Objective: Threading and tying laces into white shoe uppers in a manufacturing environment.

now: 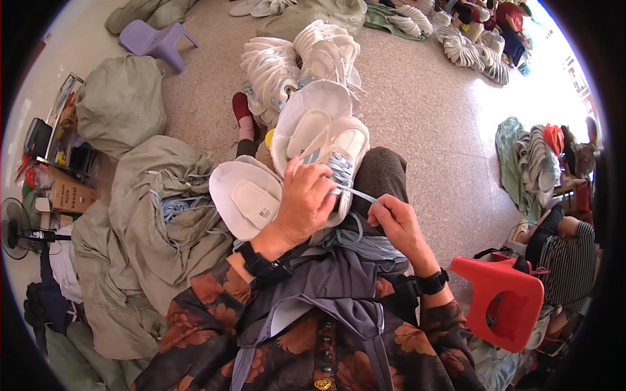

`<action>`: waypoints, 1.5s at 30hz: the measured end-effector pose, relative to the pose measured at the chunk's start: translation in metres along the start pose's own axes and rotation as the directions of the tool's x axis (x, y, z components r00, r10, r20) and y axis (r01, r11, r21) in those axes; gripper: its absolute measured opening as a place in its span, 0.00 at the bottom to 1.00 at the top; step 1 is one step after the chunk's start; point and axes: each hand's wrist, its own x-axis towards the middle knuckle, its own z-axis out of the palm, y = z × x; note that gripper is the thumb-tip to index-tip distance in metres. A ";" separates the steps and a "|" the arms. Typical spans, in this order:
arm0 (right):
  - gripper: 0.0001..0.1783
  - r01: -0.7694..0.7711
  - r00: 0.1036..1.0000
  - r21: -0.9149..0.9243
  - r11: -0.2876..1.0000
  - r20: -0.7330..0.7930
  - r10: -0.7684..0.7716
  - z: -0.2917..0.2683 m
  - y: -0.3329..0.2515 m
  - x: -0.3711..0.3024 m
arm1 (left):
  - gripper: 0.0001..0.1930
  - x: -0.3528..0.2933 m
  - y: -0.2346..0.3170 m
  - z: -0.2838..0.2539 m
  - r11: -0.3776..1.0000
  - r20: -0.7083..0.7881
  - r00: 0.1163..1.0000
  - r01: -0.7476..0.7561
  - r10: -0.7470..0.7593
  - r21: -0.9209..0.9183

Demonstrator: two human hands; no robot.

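On my lap lies a white shoe upper (351, 140) with light blue stripes, its toe pointing away from me. Light blue lacing crosses its front. My left hand (303, 199) is closed on the near left side of this upper, fingertips at the lacing. From there a light blue shoelace (357, 192) runs taut to my right hand (396, 225), which pinches it between thumb and fingers. Flat white sole-shaped pieces (228, 199) sit left of and beyond the upper. A bundle of loose blue laces (375, 246) rests across my lap, partly hidden by my hands.
Stacked white shoe uppers (270, 68) stand just beyond my knees. Grey-green sacks (150, 221) fill the left side, one holding blue laces (173, 207). A purple stool (153, 40) is at far left, a red chair (502, 300) at right. Other people sit at right and far right.
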 end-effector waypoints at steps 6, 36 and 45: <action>0.11 -0.022 0.999 0.020 1.000 0.027 0.022 -0.017 -0.006 -0.016 | 0.07 0.004 -0.022 -0.040 0.761 0.055 0.909 0.378 -0.413 -0.527; 0.13 0.453 0.875 0.835 0.314 -0.483 0.022 -0.195 0.056 -0.092 | 0.05 -0.010 0.015 -0.013 0.429 0.483 0.750 0.657 -0.452 -0.620; 0.12 -0.042 0.946 0.624 0.781 -0.227 0.232 -0.069 0.022 -0.033 | 0.06 -0.011 0.027 -0.007 0.506 0.500 0.741 0.672 -0.449 -0.541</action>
